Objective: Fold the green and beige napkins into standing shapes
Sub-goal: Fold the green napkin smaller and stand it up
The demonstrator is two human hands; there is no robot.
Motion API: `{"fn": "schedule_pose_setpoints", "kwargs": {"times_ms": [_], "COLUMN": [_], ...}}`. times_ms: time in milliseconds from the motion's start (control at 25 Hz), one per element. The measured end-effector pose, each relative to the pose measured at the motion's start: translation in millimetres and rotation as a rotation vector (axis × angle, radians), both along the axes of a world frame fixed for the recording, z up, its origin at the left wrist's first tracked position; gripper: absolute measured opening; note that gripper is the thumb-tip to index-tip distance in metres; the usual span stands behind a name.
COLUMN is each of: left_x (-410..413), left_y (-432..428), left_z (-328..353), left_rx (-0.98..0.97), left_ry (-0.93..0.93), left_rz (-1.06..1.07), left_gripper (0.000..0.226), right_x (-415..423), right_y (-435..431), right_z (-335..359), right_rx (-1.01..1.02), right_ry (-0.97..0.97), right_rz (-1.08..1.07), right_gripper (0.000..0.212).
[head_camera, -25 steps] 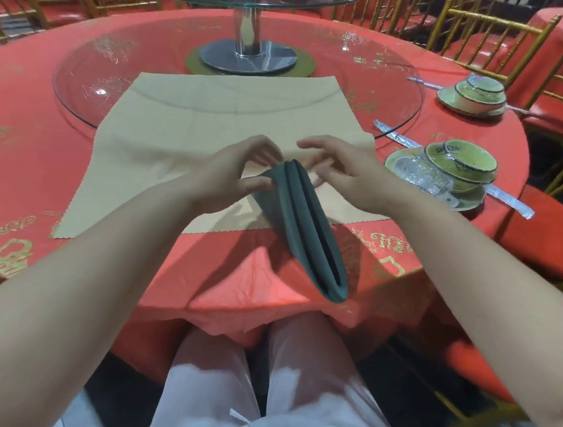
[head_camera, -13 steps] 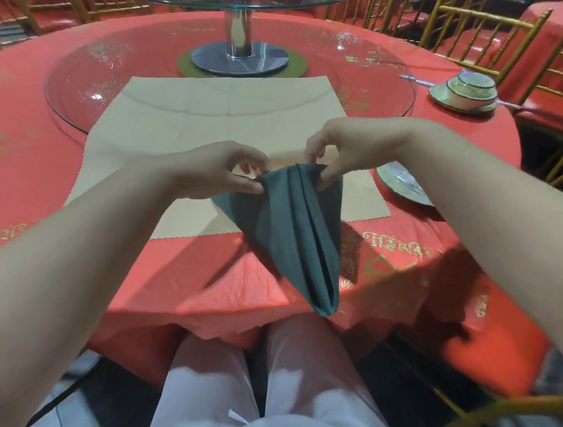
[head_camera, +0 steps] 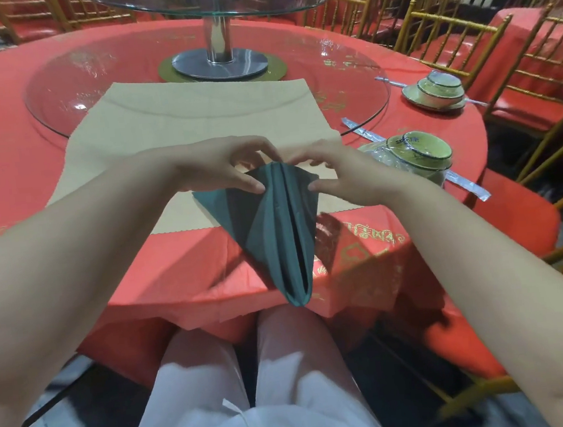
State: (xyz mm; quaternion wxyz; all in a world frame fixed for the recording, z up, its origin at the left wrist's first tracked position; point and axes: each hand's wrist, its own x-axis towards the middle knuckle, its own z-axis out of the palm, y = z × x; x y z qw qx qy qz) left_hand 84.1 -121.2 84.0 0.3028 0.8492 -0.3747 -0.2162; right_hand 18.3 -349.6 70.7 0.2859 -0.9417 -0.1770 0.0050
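The green napkin (head_camera: 276, 229) is folded into a long pointed shape with pleats down its middle. It hangs from its wide top, tip down over the table's front edge. My left hand (head_camera: 220, 165) pinches the top left of it between thumb and fingers. My right hand (head_camera: 341, 173) pinches the top right, thumb on the cloth's edge. The beige napkin (head_camera: 192, 125) lies flat and unfolded on the red table, its far edge on the glass turntable.
A glass turntable (head_camera: 356, 78) with a raised second tier on a metal post (head_camera: 218, 37) fills the table's middle. Green bowls on plates (head_camera: 419, 155) (head_camera: 437, 91) and wrapped cutlery sit at the right. Gold chairs ring the red table (head_camera: 9, 146).
The napkin's top has spread wider into a fan as my hands drew apart, then both hands came close together at its top. The tip still hangs down.
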Motion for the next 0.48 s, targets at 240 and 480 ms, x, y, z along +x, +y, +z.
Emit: {"fn": "schedule_pose_setpoints", "kwargs": {"times_ms": [240,480], "left_x": [5.0,45.1], "left_y": [-2.0,-72.0], "left_z": [-6.4,57.2], "left_rx": [0.121,-0.076], "left_ry": [-0.022,0.035], "left_rz": [0.015,-0.096], "left_gripper": [0.031,0.026], "right_x": [25.2,70.6], "right_y": [-9.9,-64.9], "right_z": [9.4,80.0], "right_rx": [0.066,0.127], "right_ry": [0.235,0.154], "right_rz": [0.114,0.152], "right_gripper": [0.026,0.013]}}
